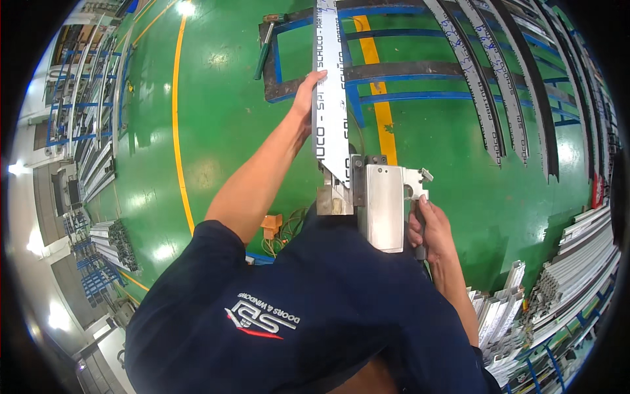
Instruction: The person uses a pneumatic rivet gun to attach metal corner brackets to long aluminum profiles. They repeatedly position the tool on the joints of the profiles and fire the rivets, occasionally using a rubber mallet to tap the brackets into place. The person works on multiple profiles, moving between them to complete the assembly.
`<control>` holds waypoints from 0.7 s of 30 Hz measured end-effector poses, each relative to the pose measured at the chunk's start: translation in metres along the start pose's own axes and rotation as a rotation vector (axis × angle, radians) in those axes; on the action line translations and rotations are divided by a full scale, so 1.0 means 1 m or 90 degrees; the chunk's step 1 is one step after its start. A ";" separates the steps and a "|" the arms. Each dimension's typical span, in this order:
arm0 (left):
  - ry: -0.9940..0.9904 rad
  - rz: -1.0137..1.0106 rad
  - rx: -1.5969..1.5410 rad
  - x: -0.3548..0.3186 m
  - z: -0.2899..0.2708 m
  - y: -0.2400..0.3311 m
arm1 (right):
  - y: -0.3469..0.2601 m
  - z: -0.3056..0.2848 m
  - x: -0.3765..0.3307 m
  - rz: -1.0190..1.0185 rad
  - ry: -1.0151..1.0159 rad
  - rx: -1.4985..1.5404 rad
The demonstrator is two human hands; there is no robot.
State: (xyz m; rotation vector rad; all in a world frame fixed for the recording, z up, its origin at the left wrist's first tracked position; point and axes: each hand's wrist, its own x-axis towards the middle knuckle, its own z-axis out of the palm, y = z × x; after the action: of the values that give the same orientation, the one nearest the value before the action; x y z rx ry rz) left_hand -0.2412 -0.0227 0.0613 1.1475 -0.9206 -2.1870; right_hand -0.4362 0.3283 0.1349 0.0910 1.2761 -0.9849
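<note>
Left hand grips the bar, angled end at the machine; right hand grips a dark handle. Apparent step: positioning; the next move likely calls for a steady bar.

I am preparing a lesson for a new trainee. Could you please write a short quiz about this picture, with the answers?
1. What does the right hand hold?
A) a coil of rope
B) a dark handle beside the silver box
C) a paint brush

2. True or false: the left hand holds the long white bar.

3. Which tool lies at the left edge of the blue and black frame?

Key: 1. B. 2. True. 3. A green-handled hammer.
</note>
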 end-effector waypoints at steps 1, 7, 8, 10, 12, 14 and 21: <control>0.028 0.005 0.009 -0.004 0.004 -0.002 | 0.002 0.001 -0.002 0.002 0.009 -0.001; -0.005 -0.047 -0.022 -0.009 0.005 0.009 | -0.017 -0.004 0.004 0.013 -0.013 -0.082; -0.020 -0.052 -0.039 -0.001 0.001 0.009 | -0.023 0.005 -0.003 0.000 0.003 -0.093; -0.032 -0.048 -0.051 0.007 -0.002 0.008 | -0.021 0.006 -0.005 -0.010 0.010 -0.082; -0.033 -0.068 -0.039 0.010 0.002 0.005 | -0.017 0.003 0.002 -0.008 0.044 -0.097; -0.031 -0.030 -0.093 0.008 0.004 -0.004 | -0.034 0.005 0.004 -0.047 0.046 -0.122; -0.057 -0.120 -0.228 0.059 0.023 -0.096 | -0.087 0.027 -0.052 -0.171 0.129 -0.387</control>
State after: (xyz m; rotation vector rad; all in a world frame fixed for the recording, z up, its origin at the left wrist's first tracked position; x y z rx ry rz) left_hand -0.3027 0.0065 -0.0317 1.0010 -0.4402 -2.4453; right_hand -0.4704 0.2897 0.2260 -0.4720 1.7587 -0.7844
